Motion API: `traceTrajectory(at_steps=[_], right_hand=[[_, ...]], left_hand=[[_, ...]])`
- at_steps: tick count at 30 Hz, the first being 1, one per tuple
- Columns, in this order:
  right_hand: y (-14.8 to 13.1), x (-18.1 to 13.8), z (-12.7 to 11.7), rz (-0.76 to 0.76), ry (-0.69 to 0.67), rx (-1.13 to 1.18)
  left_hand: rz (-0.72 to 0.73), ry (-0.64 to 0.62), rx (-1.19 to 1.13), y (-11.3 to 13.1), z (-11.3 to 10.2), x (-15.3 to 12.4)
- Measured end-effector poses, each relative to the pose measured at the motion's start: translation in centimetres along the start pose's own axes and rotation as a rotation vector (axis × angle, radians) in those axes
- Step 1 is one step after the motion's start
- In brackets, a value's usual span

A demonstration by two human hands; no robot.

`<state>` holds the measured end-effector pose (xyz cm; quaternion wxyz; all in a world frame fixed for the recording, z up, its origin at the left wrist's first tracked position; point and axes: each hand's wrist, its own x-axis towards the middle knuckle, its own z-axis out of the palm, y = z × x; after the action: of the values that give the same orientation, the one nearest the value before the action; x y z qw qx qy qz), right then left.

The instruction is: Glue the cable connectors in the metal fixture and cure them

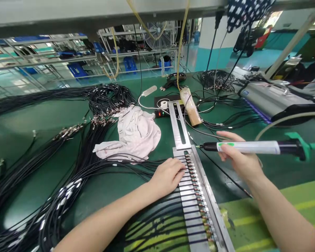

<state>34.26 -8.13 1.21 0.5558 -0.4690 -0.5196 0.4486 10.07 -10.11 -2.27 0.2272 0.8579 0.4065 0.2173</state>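
Note:
My right hand (238, 157) is closed around a dispensing syringe (259, 147) with a white-wrapped barrel, a black tip holder and a green cap with a hose. Its thin needle points left, near the upper end of a long metal fixture (191, 206). Many black cables (170, 210) lie side by side across the fixture, with their small metal connectors (196, 185) in a row along it. My left hand (168, 175) lies over the upper cables, fingers slightly bent and apart, fingertips by the connectors. A slotted metal plate (176, 129) adjoins the fixture's far end.
A crumpled pale cloth (139, 133) lies left of the fixture. Large cable bundles (68, 196) cover the left side. Beyond are a tape-wrapped bottle (190, 106), a black box with lit indicators (161, 112) and a small lamp (149, 91). A grey machine (275, 99) glowing violet stands right.

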Motion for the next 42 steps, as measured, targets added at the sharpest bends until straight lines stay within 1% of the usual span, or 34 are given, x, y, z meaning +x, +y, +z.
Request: traceTrajectory(at_steps=[4, 6, 8, 10, 13, 18, 27, 32, 37, 42], right_hand=[[0.9, -0.8, 0.7, 0.103, -0.002, -0.178], [1.1, -1.1, 1.0, 0.133, 0.006, -0.298], [1.3, -1.1, 1.1, 0.097, 0.000, -0.418], [1.7, -1.0, 1.2, 0.029, -0.037, -0.522], [2.3, -0.7, 1.2, -0.029, -0.085, -0.606], [2.6, -0.8, 1.3, -0.053, -0.110, -0.654], [2.6, -0.9, 1.1, -0.063, -0.109, -0.690], [2.4, -0.9, 1.4, -0.043, -0.079, -0.683], [2.2, -0.9, 1.7, -0.057, -0.064, -0.671], [2.0, -1.0, 1.9, -0.020, -0.048, -0.673]], left_hand=[[0.082, 0.113, 0.218, -1.1, 1.4, 0.5], [0.108, 0.126, 0.260, -1.5, 2.1, 0.3], [0.115, 0.112, 0.282, -1.8, 2.4, 0.2], [0.122, 0.105, 0.297, -1.9, 2.6, 0.1], [0.142, 0.129, 0.311, -2.0, 2.8, 0.2], [0.153, 0.165, 0.333, -2.1, 3.0, 0.2], [0.157, 0.145, 0.360, -2.1, 2.8, 0.1], [0.161, 0.144, 0.360, -2.1, 2.8, 0.2], [0.154, 0.125, 0.355, -2.1, 2.8, 0.2], [0.152, 0.130, 0.351, -2.1, 2.8, 0.2]])
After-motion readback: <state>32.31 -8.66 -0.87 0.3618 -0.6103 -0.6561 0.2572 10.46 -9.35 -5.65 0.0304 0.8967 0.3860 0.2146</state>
